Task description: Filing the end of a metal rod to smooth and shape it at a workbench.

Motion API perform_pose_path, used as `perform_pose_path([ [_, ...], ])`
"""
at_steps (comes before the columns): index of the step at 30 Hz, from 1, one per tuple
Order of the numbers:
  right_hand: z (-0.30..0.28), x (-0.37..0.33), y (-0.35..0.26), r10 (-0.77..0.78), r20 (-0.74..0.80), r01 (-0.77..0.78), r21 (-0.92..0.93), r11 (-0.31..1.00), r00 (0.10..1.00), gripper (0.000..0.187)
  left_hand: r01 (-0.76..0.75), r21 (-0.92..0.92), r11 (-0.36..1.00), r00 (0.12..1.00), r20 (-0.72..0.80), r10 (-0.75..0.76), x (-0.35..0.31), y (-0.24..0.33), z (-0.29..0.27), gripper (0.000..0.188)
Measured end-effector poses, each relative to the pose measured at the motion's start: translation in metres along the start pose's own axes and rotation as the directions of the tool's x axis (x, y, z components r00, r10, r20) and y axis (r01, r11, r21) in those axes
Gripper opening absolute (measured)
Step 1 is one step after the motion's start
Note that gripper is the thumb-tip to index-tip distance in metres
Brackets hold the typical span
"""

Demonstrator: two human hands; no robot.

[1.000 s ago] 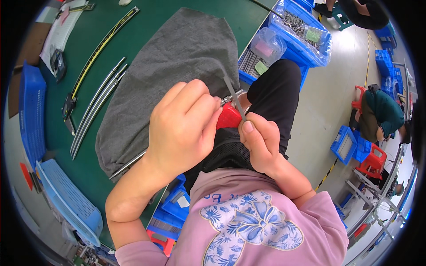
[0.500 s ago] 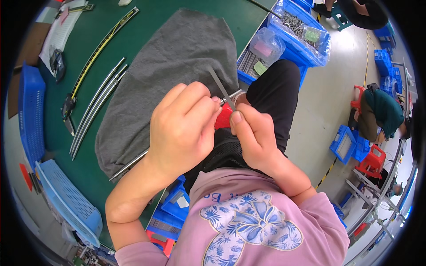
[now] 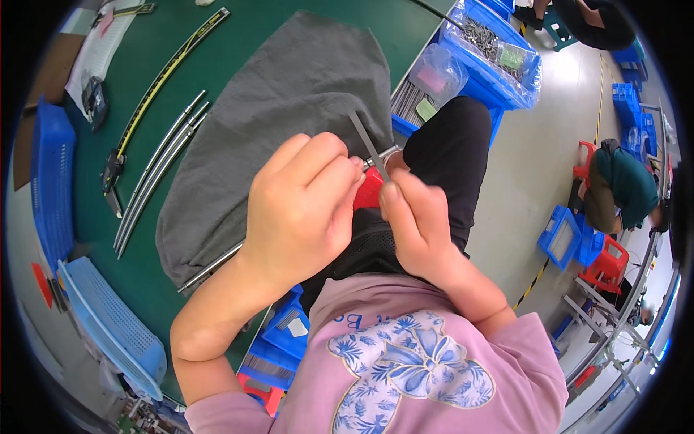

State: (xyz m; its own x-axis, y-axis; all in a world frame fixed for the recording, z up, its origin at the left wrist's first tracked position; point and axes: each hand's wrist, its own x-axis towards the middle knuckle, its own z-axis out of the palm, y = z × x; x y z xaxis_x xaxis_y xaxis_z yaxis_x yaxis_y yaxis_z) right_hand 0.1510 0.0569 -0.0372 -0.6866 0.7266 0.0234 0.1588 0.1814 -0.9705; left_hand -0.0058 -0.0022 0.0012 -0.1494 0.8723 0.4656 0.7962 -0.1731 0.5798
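My left hand (image 3: 296, 206) is closed around a thin shiny metal rod (image 3: 211, 268). One end of the rod sticks out below my wrist over the cloth, and the other shows past my fingertips; the middle is hidden by my hand. In my right hand (image 3: 418, 223), a narrow flat grey strip like a file (image 3: 369, 142) is pinched between thumb and fingers. It crosses the rod near its far end, just beyond my left fingertips. Whether the two touch is hard to make out. Below the hands lies a dark grey cloth (image 3: 296, 79) on the green table (image 3: 246, 29).
Left of the cloth lie several metal rods (image 3: 160, 165) and a long caliper with a yellow scale (image 3: 112, 173). Blue baskets (image 3: 116, 318) line the left edge. At right, blue bins (image 3: 473, 94) hold metal parts. A person (image 3: 625, 184) is bent over farther right.
The flat strip and my right hand have shifted slightly to the right across the rod. My left hand keeps its hold on the rod, nearly still.
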Motion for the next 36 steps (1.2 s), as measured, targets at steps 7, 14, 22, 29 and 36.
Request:
perform_pose_path([
  [7,0.0,-0.017,0.007,0.06,0.011,-0.059,-0.064,0.996,0.998,0.014,0.022,-0.005,1.0,0.996,0.082,-0.021,0.001,-0.001,-0.004,0.014],
  [14,0.005,-0.007,0.002,0.003,-0.032,-0.005,-0.062,0.998,0.999,0.011,0.007,0.008,1.0,0.999,0.05,-0.008,0.0,-0.002,-0.004,0.015],
  [22,0.008,0.009,-0.007,-0.009,-0.034,0.007,-0.054,0.998,0.999,0.014,0.013,0.001,1.0,0.999,0.04,-0.013,-0.001,0.0,-0.004,0.015],
  [29,0.006,0.009,-0.005,-0.039,-0.027,0.036,-0.086,0.996,0.999,0.016,-0.003,0.0,1.0,1.0,0.004,0.003,0.001,-0.002,-0.002,0.022],
  [36,-0.019,-0.042,0.006,0.082,0.035,-0.077,-0.133,0.988,0.996,0.016,0.035,-0.014,0.999,0.999,0.033,-0.034,0.001,0.0,-0.001,0.017],
])
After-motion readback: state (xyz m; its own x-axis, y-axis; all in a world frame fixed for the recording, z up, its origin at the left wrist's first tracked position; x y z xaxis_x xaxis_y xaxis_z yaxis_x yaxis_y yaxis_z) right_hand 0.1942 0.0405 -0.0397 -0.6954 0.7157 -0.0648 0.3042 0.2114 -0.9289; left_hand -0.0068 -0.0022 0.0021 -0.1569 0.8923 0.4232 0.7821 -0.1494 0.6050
